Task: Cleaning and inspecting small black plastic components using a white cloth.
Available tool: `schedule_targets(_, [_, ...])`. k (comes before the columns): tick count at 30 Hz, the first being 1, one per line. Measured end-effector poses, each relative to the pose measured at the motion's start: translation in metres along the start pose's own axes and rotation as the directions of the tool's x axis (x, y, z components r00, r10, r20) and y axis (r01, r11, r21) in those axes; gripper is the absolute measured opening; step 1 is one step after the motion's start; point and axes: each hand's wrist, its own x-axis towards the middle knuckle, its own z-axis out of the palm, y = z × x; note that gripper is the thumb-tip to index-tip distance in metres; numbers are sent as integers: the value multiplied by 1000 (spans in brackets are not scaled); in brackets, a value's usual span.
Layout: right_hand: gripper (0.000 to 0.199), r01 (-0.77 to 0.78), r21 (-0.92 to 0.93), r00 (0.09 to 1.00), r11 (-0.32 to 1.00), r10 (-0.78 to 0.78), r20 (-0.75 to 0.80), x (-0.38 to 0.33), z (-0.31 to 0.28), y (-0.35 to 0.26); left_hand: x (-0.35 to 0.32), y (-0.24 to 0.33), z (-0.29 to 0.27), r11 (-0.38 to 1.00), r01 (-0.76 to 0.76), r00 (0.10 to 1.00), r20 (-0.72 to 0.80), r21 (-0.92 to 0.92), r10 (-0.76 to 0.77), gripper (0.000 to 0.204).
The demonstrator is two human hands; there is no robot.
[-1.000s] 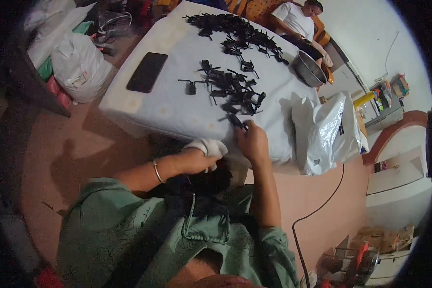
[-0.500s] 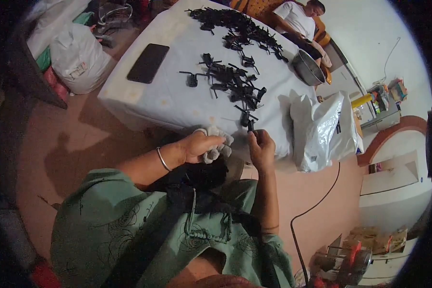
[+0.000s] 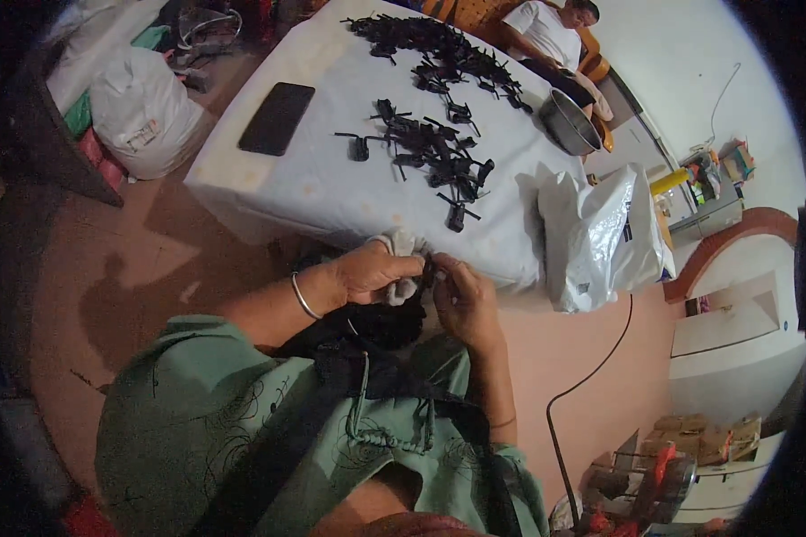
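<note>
Evidently the piece in hand is one of the small black kind: a dark piece (image 3: 428, 268) sits between the two hands, just off the near edge of the white-covered tabletop (image 3: 331, 183), mostly hidden by fingers. The right hand (image 3: 465, 301) pinches it narrowly with thumb and forefinger. The left hand (image 3: 370, 271) curls closed around a pale cloth (image 3: 401, 243), perhaps a glove; whether it also grips the piece I cannot tell.

Similar pieces lie in a near cluster (image 3: 434, 150) and a far heap (image 3: 434, 43), with a single black part (image 3: 457, 217) closest to the hands. They look light and stiff, probably hard plastic, and likely somewhat smooth. The blocky body seems the best place to take hold; the thin projecting arms look easier to bend or snap, and in the clusters they cross, so lifting by an arm could drag neighbours along.
</note>
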Motion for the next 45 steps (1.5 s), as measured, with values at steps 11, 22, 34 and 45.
schedule_targets(11, [15,27,111,990,993,-12,-139,-2,17,-35,-16,7,18,691,-319,931,79,649,357,21])
schedule_targets(22, [15,-313,678,888,665,459,-40,-7,19,-13,-20,11,34,510,-165,954,6,844,299,37])
schedule_targets(34, [15,-177,480,973,859,225,-43,-21,19,-9,-22,17,24,435,-375,853,120,818,509,31])
schedule_targets(45, [12,-231,423,954,876,290,-79,-6,25,-19,-22,2,10,318,-291,888,130,902,441,26])
